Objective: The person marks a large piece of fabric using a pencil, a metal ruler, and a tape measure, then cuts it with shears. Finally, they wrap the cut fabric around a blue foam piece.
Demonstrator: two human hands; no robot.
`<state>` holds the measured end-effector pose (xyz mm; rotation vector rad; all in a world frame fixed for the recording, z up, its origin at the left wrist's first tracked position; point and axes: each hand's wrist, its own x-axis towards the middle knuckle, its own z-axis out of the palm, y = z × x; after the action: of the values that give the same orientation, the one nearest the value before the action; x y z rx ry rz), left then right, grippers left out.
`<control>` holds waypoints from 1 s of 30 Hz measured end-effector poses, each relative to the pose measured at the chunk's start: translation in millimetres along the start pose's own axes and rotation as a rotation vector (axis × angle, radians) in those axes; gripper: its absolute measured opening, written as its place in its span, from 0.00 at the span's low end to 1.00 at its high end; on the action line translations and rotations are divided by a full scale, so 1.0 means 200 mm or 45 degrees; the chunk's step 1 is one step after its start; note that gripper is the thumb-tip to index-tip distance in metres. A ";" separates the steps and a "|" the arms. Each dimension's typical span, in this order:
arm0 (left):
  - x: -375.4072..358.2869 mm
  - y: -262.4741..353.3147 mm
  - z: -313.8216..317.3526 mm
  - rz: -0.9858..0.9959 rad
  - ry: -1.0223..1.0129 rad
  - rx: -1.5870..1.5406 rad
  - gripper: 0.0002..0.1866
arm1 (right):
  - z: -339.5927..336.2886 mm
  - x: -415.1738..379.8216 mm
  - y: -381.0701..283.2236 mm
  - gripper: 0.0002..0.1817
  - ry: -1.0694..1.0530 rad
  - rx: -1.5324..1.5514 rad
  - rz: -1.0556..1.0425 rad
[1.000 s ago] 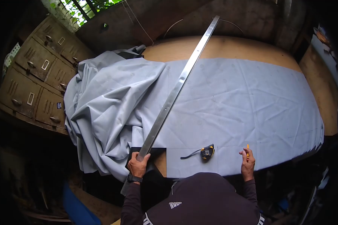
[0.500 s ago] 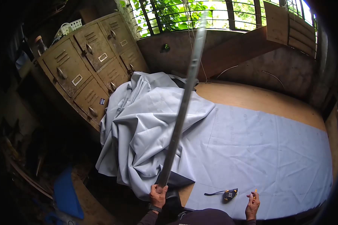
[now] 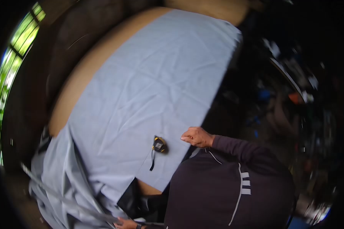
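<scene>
At the bottom of the view, my left hand [image 3: 125, 223] is closed around the end of a long metal straightedge [image 3: 69, 202], which slants up to the left over the bunched grey fabric [image 3: 61, 162]. My right hand [image 3: 197, 136] is closed near the right edge of the spread fabric sheet [image 3: 141, 87]. A thin yellow pencil showed in its fingers half a second ago; the fingers hide it now. A black and yellow tape measure [image 3: 159, 145] with a dark strap lies on the sheet, left of my right hand.
Bare wood of the table [image 3: 82, 68] shows along the far left side of the sheet. A barred window [image 3: 21, 42] is at the upper left. Dark, blurred clutter [image 3: 279, 103] fills the right side, beyond the table edge.
My view has swung to the right, turning the table in the frame. The straightedge, upright in view before, now lies low at the left. My right hand's fingers now point left.
</scene>
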<state>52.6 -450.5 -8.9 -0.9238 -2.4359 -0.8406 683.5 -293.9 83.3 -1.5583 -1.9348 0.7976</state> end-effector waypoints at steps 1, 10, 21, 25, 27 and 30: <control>0.06 0.07 0.03 0.043 0.033 0.027 0.28 | -0.02 -0.07 0.02 0.14 -0.158 -0.027 0.128; 0.01 1.04 0.08 0.512 -0.220 -0.256 0.27 | -0.05 -1.23 0.60 0.19 -0.270 0.102 0.951; -1.18 1.89 0.45 0.709 -1.066 -0.539 0.44 | -0.16 -2.09 1.44 0.18 0.634 0.511 1.359; -1.18 2.19 0.27 0.300 -1.170 -0.064 0.38 | -0.27 -2.34 1.69 0.19 0.561 0.639 1.223; -1.23 2.31 0.30 0.314 -1.089 0.100 0.39 | -0.35 -2.38 1.74 0.20 0.567 0.744 1.234; -1.34 2.53 0.40 0.415 -1.127 0.016 0.39 | -0.39 -2.41 1.80 0.21 0.683 1.102 1.316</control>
<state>582.1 -215.7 -17.3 -1.9355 -2.8147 -0.3128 1074.9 -697.6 -142.0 -1.8146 -0.2008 1.1978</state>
